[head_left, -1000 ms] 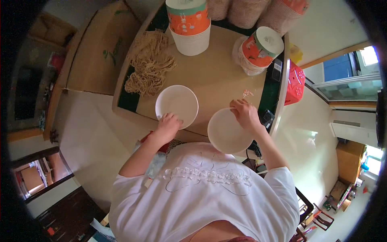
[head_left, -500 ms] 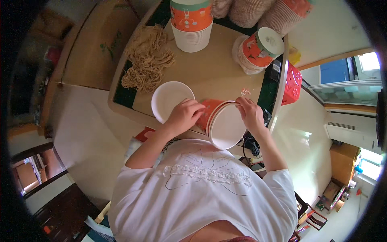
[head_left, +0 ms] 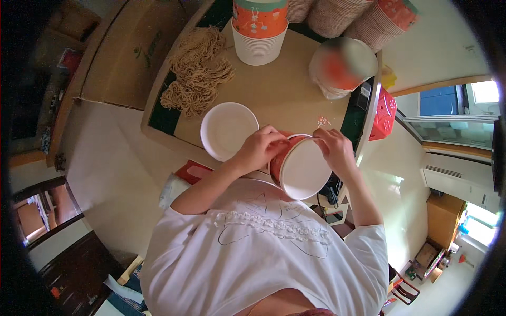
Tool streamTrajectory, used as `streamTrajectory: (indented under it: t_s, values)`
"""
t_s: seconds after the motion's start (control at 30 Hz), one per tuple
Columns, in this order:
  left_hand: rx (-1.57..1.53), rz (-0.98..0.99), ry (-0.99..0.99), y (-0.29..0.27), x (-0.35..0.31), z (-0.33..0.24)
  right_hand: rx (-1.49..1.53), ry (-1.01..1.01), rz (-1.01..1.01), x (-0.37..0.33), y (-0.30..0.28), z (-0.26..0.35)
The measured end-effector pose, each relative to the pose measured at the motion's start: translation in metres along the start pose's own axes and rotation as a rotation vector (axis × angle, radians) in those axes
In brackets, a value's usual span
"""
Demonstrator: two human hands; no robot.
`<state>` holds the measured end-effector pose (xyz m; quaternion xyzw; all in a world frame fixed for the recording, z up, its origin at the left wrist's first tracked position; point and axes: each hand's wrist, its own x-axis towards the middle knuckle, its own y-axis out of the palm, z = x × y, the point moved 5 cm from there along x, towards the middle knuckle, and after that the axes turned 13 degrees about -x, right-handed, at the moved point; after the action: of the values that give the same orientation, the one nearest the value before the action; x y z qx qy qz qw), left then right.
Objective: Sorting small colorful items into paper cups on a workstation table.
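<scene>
Between my hands is a paper tub (head_left: 307, 168), orange-red outside and white inside, tipped so that its round mouth faces me. My left hand (head_left: 263, 149) has its fingers closed on the orange side, near the tub's left edge. At the upper right of the rim, my right hand (head_left: 336, 150) pinches the edge between thumb and fingers. Just left of my left hand, a white tub (head_left: 227, 131) stands on the table with its mouth upward. Whether another tub is nested in the held one, I cannot tell.
Tangled tan twine (head_left: 197, 76) lies at the table's left. Tall stacks of paper tubs (head_left: 259, 45) stand at the back. A blurred wrapped tub (head_left: 342, 66) is at the right, beyond small pink-white bits (head_left: 323, 121). A red plastic basket (head_left: 383, 115) sits past the table edge.
The held tub and both hands have shifted slightly right. Fewer rims show on the held tub than before. The view has moved a little, and the wrapped tub now looks blurred.
</scene>
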<state>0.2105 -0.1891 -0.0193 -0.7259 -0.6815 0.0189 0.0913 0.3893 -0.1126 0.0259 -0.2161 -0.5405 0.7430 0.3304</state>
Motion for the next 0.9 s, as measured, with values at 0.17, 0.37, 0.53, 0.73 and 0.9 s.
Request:
streamTrajectory:
  t_s: [0.17, 0.37, 0.53, 0.73, 0.9]
  values:
    - [-0.024, -0.020, -0.094, -0.016, 0.004, 0.000, 0.194, 0.054, -0.080, 0.007, -0.048, 0.009]
    - [0.039, -0.057, -0.041, -0.035, 0.005, 0.011, 0.140, 0.119, -0.138, 0.027, -0.099, 0.005]
    - [0.552, -0.462, -0.063, -0.092, 0.003, 0.008, 0.122, 0.223, -0.287, 0.073, -0.108, -0.017]
    - [0.550, -0.494, -0.216, -0.152, -0.025, 0.043, 0.130, 0.181, -0.199, 0.146, -0.044, -0.052]
    - [0.174, -0.604, -0.235, -0.139, -0.046, 0.083, -0.004, 0.192, -0.055, 0.181, 0.047, -0.060]
